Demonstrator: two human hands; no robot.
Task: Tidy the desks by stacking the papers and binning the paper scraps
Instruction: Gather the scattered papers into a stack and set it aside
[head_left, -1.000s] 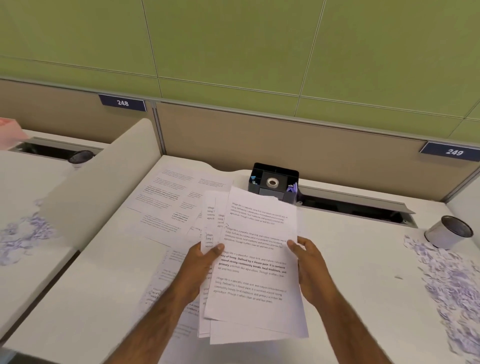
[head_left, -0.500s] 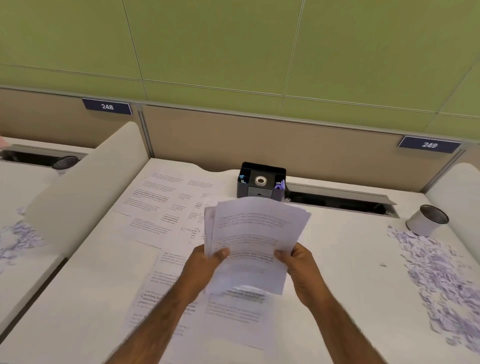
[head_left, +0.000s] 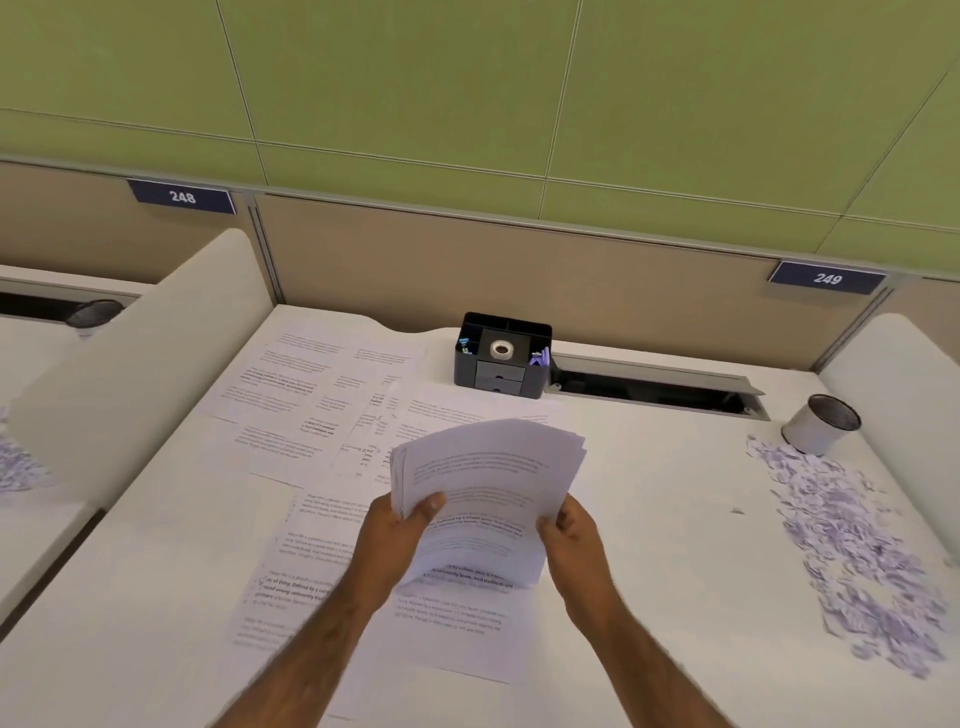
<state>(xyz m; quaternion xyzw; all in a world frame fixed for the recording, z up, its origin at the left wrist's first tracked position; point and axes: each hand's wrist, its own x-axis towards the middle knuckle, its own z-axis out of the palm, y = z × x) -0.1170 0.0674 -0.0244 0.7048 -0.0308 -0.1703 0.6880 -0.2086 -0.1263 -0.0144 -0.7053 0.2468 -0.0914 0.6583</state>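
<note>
Two bare forearms reach in from the bottom edge over the tabletop (head_left: 649, 519). Nearest, under the arms, loose printed sheets (head_left: 452, 639) lie flat, overlapping, some askew.

L hand (head_left: 395, 535) grips the left edge of a stack (head_left: 488, 483) of papers, thumb on top, fingers curled under. R hand (head_left: 571, 540) pinches the right edge the same way, thumb on top. The stack is held btw both hands, tilted w/ its far end higher, sheets fanned and uneven along the top. Its near edge hangs low over the flat sheets; can't tell if it touches them.

To the R, well apart from the hands, scraps (head_left: 857, 545) (white/purple bits) lie in a long band along the tabletop's right side. At the band's far end a white cup (head_left: 821, 423) stands upright, right at the scraps' edge.

Past the stack, more sheets spread toward the far-left corner. At the back edge sits a black organizer (head_left: 501, 384) w/ a tape roll (head_left: 500, 349) on top and two small drawers in front. Just R of it runs an open cable slot (head_left: 654, 382).

White dividers flank the tabletop, L (head_left: 140, 364) and R (head_left: 893, 395). Beyond the L one, the next desk shows more scraps at the frame edge and a dark cup at the back. Behind all: beige panel w/ signs 248 (head_left: 182, 196) and 249 (head_left: 827, 279), green wall (head_left: 467, 78) above.
</note>
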